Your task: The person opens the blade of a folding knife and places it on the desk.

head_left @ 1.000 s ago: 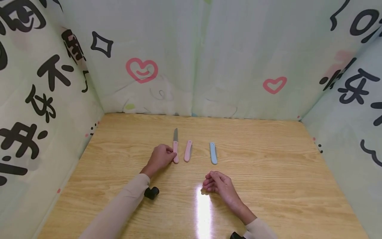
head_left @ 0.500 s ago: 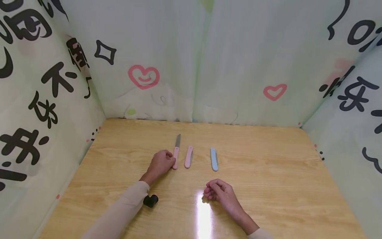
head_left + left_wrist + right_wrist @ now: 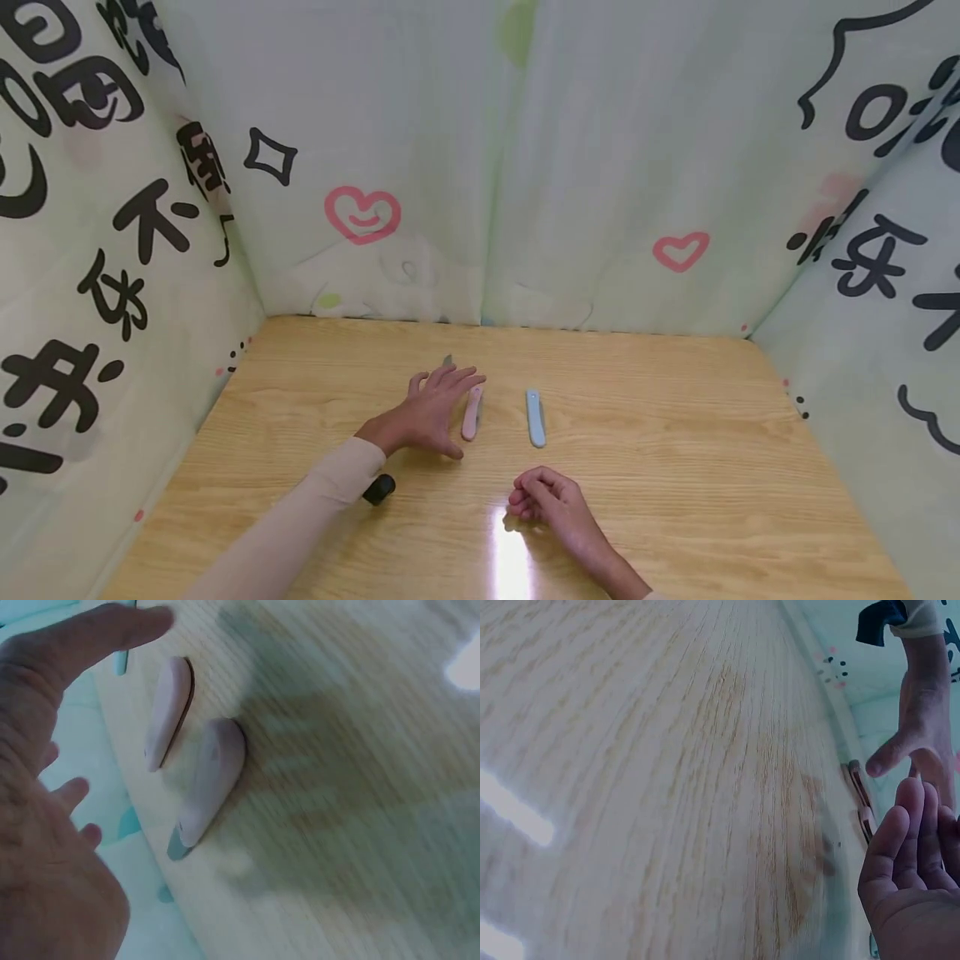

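Note:
My left hand point(image 3: 431, 414) is spread with its fingers apart, above the pink folding knife on the left. In the head view it covers that knife except for the blade tip point(image 3: 447, 360). The left wrist view shows the same knife's pink handle point(image 3: 214, 776) lying on the table with its blade out, apart from the hand. Beside it lies a second pink folding knife point(image 3: 472, 413), its blade folded in. A light blue folding knife point(image 3: 536, 418) lies further right, folded. My right hand point(image 3: 553, 506) hangs loosely curled nearer the front, holding nothing.
The wooden table point(image 3: 675, 467) is enclosed by pale fabric walls point(image 3: 585, 167) at the back and both sides, printed with black characters and pink hearts. A black wrist device point(image 3: 379, 489) sits at the left cuff. Light glares on the table near the right hand.
My left hand has let go of the pink knife's handle, spread its fingers and shifted right over it. The right hand stays in about the same pose. The head view has tilted up.

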Tool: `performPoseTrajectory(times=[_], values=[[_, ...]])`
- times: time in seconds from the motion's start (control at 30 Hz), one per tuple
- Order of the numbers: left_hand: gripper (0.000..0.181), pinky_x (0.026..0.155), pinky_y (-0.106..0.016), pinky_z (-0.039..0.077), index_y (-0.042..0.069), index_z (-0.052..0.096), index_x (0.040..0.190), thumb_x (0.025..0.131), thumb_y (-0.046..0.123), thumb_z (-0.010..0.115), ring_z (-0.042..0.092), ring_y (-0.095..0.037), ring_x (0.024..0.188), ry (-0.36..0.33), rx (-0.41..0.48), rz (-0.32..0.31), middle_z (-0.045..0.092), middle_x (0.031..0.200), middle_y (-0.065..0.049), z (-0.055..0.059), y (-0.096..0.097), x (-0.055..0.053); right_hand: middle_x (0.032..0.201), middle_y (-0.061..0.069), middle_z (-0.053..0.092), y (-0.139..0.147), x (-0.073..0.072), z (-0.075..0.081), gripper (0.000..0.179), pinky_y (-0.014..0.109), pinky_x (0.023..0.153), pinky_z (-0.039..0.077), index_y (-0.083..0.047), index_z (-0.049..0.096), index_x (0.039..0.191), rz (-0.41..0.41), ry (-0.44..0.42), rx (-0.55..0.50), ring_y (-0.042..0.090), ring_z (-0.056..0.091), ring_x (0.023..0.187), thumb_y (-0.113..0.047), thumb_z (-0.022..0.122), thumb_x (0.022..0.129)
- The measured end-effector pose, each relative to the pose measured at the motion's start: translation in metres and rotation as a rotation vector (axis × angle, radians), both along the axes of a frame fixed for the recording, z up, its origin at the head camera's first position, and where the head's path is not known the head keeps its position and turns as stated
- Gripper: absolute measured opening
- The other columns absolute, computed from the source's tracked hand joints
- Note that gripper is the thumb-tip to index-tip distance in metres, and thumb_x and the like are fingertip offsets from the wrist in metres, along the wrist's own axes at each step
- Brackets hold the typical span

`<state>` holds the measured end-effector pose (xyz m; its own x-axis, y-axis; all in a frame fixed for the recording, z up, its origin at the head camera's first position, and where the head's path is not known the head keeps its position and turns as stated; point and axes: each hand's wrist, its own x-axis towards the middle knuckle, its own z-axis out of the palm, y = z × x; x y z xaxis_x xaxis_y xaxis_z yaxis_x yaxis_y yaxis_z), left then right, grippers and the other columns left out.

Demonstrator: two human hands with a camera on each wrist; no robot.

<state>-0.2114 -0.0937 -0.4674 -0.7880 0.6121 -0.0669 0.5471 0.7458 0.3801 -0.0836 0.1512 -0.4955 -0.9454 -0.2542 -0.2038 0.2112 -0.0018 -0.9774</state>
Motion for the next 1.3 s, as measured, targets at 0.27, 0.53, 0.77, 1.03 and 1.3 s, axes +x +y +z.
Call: performPoseTrajectory(times=[0.27, 0.53, 0.77, 1.03, 1.3], values=[[0.115, 0.109, -0.072, 0.009, 0.018, 0.025, 0.161, 0.068, 0.023, 0.092, 0.011, -0.036, 0.152, -0.095, -0.053, -0.068, 0.023, 0.166, -0.006, -0.001, 0.008, -0.003, 0.093, 0.012, 0.069, -0.001, 0.006, -0.006, 0.032, 0.028, 0.076, 0.055, 0.017, 0.057, 0.110, 0.046, 0.021, 0.004, 0.017, 0.068, 0.082, -0.014, 0.051, 0.107], [0.117, 0.109, -0.065, 0.015, 0.020, 0.022, 0.161, 0.069, 0.029, 0.093, 0.019, -0.032, 0.150, -0.115, -0.115, -0.024, 0.029, 0.163, -0.006, -0.011, 0.018, -0.004, 0.095, 0.013, 0.068, 0.002, 0.011, -0.009, 0.034, 0.027, 0.077, 0.055, 0.017, 0.056, 0.110, 0.064, 0.001, 0.002, 0.017, 0.068, 0.084, -0.017, 0.051, 0.108], [0.109, 0.112, -0.062, 0.014, 0.019, 0.023, 0.160, 0.073, 0.026, 0.088, 0.021, -0.028, 0.150, -0.121, -0.137, 0.023, 0.035, 0.160, -0.008, -0.015, 0.020, -0.006, 0.094, 0.015, 0.069, -0.001, 0.010, -0.008, 0.033, 0.028, 0.075, 0.055, 0.019, 0.056, 0.110, 0.073, 0.038, 0.018, 0.016, 0.068, 0.082, -0.014, 0.053, 0.107], [0.105, 0.111, -0.063, 0.017, 0.016, 0.028, 0.160, 0.077, 0.035, 0.090, 0.028, -0.027, 0.148, -0.103, -0.138, -0.002, 0.038, 0.159, -0.005, -0.009, 0.022, -0.011, 0.093, 0.013, 0.069, -0.003, 0.006, -0.005, 0.032, 0.029, 0.075, 0.056, 0.017, 0.057, 0.110, 0.084, 0.048, 0.032, 0.019, 0.069, 0.083, -0.015, 0.052, 0.107], [0.101, 0.111, -0.058, 0.021, 0.009, 0.035, 0.155, 0.073, 0.033, 0.090, 0.039, -0.026, 0.139, -0.042, -0.088, 0.020, 0.046, 0.150, -0.010, -0.006, 0.023, -0.013, 0.095, 0.016, 0.068, -0.005, -0.002, 0.004, 0.032, 0.032, 0.078, 0.057, 0.017, 0.058, 0.109, 0.037, 0.099, 0.041, 0.021, 0.069, 0.085, -0.014, 0.053, 0.107]])
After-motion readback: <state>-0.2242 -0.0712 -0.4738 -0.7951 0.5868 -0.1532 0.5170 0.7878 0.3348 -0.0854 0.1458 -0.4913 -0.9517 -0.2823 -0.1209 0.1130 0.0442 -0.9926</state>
